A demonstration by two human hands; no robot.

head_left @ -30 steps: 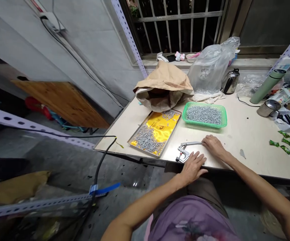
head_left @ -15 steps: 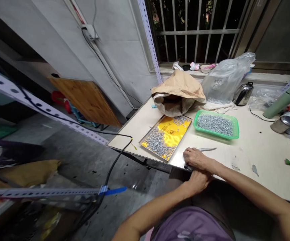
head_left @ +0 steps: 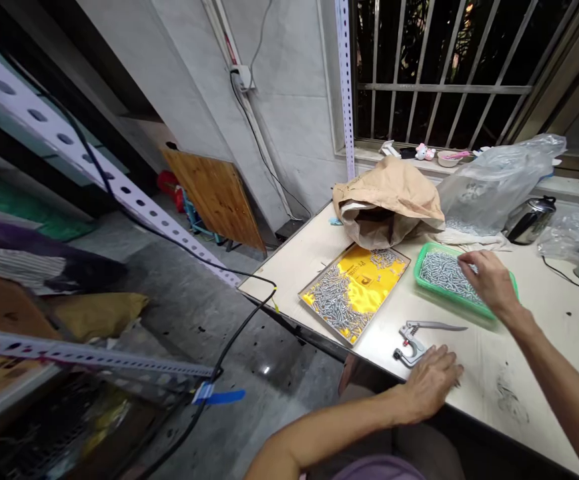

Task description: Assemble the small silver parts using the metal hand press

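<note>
R hand, prev. at tool, now over grn tray, pinch contents unclear

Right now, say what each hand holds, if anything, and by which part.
Left hand: at the tool's near end; whether it grips there is hidden. Right hand: over the tray; whether it pinches anything cannot be told.

Pale table: yellow-lined tray, green basket, metal tool, paper bag.

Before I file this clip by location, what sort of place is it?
Probably a small workshop: a green basket and a shallow box hold many small metal parts, and a metal hand tool lies on the table.
</note>
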